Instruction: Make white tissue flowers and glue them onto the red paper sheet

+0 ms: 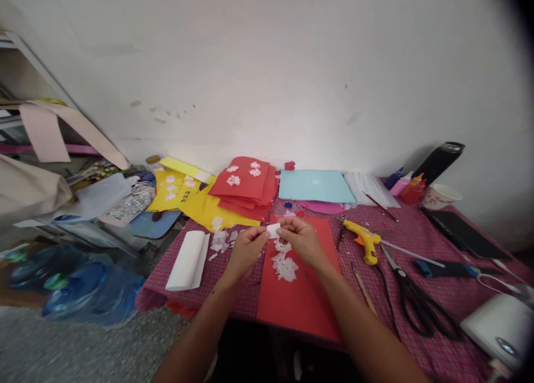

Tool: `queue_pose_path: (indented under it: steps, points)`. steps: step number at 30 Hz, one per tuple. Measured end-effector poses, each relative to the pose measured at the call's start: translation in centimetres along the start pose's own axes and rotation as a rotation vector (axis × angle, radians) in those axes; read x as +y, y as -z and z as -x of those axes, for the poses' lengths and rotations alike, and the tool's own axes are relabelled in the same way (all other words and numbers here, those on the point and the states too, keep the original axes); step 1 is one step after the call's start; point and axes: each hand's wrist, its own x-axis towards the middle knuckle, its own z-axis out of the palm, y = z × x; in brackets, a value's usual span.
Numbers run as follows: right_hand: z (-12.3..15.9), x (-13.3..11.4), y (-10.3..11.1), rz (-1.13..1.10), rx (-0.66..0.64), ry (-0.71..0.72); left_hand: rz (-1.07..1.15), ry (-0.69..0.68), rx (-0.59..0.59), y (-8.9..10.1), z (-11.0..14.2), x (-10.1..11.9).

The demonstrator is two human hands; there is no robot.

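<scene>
Both hands pinch one small piece of white paper [273, 230] above a red paper sheet [308, 299]. My left hand [249, 250] grips its left edge between thumb and fingers. On the right edge, my right hand [302, 239] does the same. Just below the hands, crumpled white paper flowers [285, 266] lie on the red sheet. Loose white paper scraps [219, 242] are scattered to the left, beside a folded white paper roll [187, 260].
Right of the red sheet lie a yellow glue gun [364, 238], black scissors [421, 299] and a pencil [379, 206]. Stacked red cards [246, 185] with white flowers and a light blue sheet [315, 187] lie at the back. A black bottle [440, 160] leans against the wall.
</scene>
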Motion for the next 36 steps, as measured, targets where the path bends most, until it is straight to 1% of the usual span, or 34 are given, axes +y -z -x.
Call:
queue_pose_path:
  steps: [2,4,5,7,9,11,13,14,16,20,22,25,27,30,31,33,35,36]
  points:
    - [0.0,-0.1,0.1,0.029,0.012,0.025,-0.007,-0.01,0.018,0.2,0.0,0.4]
    - [-0.1,-0.2,0.2,0.052,0.051,0.049,-0.046,-0.042,0.036,0.7,0.1,0.7]
    - [-0.1,-0.2,0.3,0.057,0.076,0.058,-0.094,-0.072,0.047,1.0,0.1,0.8]
    - [-0.2,-0.1,0.6,0.046,0.123,0.071,-0.274,-0.161,0.044,1.7,0.2,0.7]
    - [-0.4,0.1,0.8,0.018,0.151,0.075,-0.517,-0.28,-0.022,2.1,0.4,0.4]
    - [-0.4,0.3,1.0,-0.006,0.156,0.068,-0.73,-0.397,-0.145,2.2,0.8,-0.1]
    - [-0.5,0.4,0.9,-0.008,0.151,0.06,-0.872,-0.482,-0.254,1.9,1.2,-0.5]
    - [-0.4,0.3,0.8,-0.002,0.145,0.058,-0.921,-0.51,-0.289,1.7,1.3,-0.6]
    - [-0.4,0.2,0.7,0.01,0.139,0.057,-0.984,-0.539,-0.318,1.1,1.6,-0.9]
    - [-0.3,-0.1,0.5,0.015,0.147,0.054,-1.021,-0.536,-0.325,0.0,1.4,-1.0]
    - [-0.3,-0.1,0.6,0.017,0.151,0.053,-0.987,-0.51,-0.301,-0.1,1.1,-1.0]
    - [-0.4,-0.1,0.6,0.023,0.16,0.051,-0.867,-0.441,-0.208,0.3,0.7,-0.6]
    - [-0.4,-0.2,0.6,0.021,0.168,0.051,-0.757,-0.373,-0.145,1.0,0.5,-0.1]
    - [-0.3,-0.3,0.6,0.014,0.173,0.052,-0.592,-0.259,-0.096,2.2,0.5,1.0]
    - [-0.3,-0.3,0.6,0.016,0.173,0.051,-0.558,-0.24,-0.068,2.7,0.5,1.3]
    - [-0.3,-0.2,0.5,0.022,0.172,0.047,-0.561,-0.268,0.041,3.7,0.4,1.8]
    - [-0.3,0.0,0.5,0.017,0.168,0.048,-0.669,-0.378,0.166,5.0,0.2,1.8]
    - [-0.4,0.1,0.5,0.009,0.164,0.05,-0.749,-0.445,0.181,5.7,0.1,1.5]
